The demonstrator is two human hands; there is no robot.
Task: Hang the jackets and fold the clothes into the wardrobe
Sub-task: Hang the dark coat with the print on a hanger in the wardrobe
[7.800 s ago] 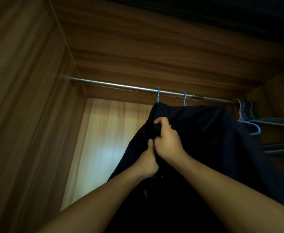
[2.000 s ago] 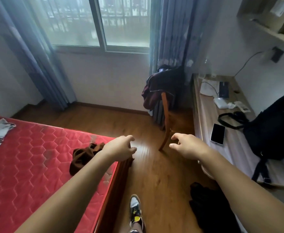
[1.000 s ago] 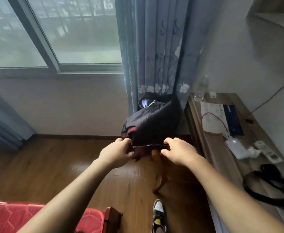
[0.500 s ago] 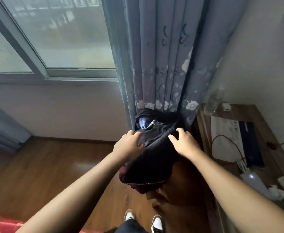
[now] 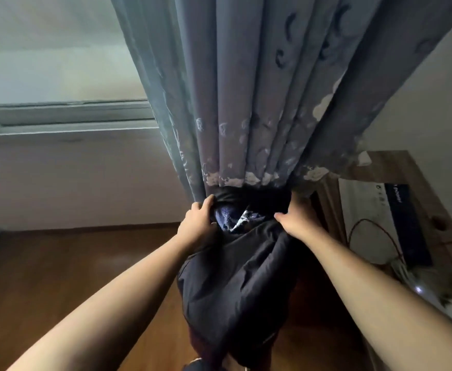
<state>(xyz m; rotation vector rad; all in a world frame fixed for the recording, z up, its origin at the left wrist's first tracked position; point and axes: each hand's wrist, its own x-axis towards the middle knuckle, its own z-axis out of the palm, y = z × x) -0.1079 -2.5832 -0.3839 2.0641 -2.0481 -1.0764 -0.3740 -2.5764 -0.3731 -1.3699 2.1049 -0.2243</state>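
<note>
Left hand [image 5: 199, 223] and right hand [image 5: 298, 219] grip the neck of a dark jacket [image 5: 235, 285].
The left fingers [image 5: 198, 207] curl round the collar's left edge and the right fingers [image 5: 297, 203] round its right edge, thumbs dug into the cloth; a patterned blue lining [image 5: 230, 218] shows between them. The jacket drapes from centre toward 6 o'clock above the wooden floor [image 5: 58, 263]. A grey-blue curtain [image 5: 246, 89] falls from 12 o'clock to just behind the collar. At 3 o'clock the table [image 5: 396, 164] carries a white sheet [image 5: 358, 210], a dark blue box [image 5: 407, 223] and a red cable [image 5: 372, 220]; the window [image 5: 58, 62] is at 10 o'clock.
</note>
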